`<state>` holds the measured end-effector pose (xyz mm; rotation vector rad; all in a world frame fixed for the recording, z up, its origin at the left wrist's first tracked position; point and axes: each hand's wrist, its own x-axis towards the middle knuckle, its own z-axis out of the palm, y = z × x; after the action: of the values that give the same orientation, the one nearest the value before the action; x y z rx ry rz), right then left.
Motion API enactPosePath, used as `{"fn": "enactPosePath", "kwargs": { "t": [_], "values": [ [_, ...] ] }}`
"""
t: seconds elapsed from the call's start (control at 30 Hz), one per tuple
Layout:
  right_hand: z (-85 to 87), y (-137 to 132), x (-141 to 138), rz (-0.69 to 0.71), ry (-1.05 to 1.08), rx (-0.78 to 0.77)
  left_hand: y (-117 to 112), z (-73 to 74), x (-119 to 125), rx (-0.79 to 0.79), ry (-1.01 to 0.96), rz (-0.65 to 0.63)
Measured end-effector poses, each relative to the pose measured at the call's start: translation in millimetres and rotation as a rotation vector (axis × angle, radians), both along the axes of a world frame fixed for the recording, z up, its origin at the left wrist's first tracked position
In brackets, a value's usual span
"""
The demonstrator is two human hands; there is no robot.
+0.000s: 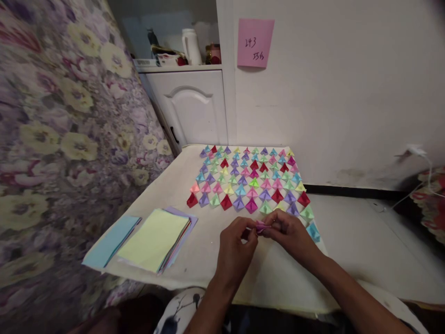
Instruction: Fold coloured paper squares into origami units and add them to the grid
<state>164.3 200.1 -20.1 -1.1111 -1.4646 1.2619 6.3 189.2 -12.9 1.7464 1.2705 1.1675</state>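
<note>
Between my two hands is a small folded piece of pink-purple paper (261, 227), held above the near part of the table. My left hand (237, 243) pinches its left side with thumb and forefinger. On the right side, the fingers of my right hand (287, 232) are closed on the same paper. Fingers partly hide its shape. Just beyond my hands, rows of small folded paper pieces (251, 204) in many colours cover the far part of the table. A blue folded piece (313, 231) sits near the right edge, beside my right forearm.
A stack of coloured paper sheets (156, 239), yellow on top, lies on the table's left, beside a blue paper stack (111, 241). The cream-covered table (198, 260) meets a white cabinet (191, 106) and wall. A floral curtain (76, 148) hangs at left; a pink note (255, 44) is on the wall.
</note>
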Motion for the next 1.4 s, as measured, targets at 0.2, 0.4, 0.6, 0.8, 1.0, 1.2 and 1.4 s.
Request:
{"fn": "enactPosePath", "kwargs": {
  "t": [0.2, 0.4, 0.6, 0.8, 1.0, 1.2, 1.4],
  "values": [
    [-1.9, 2, 3, 0.004, 0.008, 0.01, 0, 1.0, -1, -0.043, -0.028, 0.023],
    [-0.9, 2, 3, -0.054, -0.168, 0.148, -1, 8.4, 1, -0.049, -0.063, 0.028],
    [0.8, 0, 3, -0.049, -0.281, 0.28, -3, 8.2, 4, 0.002, -0.029, 0.027],
    [-4.2, 1, 3, -0.038, -0.337, 0.389, -3, 5.6, 5, 0.002, -0.006, 0.035],
    [-9.7, 1, 1, -0.032, -0.321, 0.357, -3, 3.8, 5, -0.033, -0.016, 0.075],
    [-12.1, 2, 1, -0.019, -0.308, 0.342, -2, 2.3, 5, -0.103, -0.006, 0.112],
    [-10.8, 3, 3, -0.019, -0.347, 0.341, 0, 0.6, 1, -0.218, -0.145, 0.08]
  ]
}}
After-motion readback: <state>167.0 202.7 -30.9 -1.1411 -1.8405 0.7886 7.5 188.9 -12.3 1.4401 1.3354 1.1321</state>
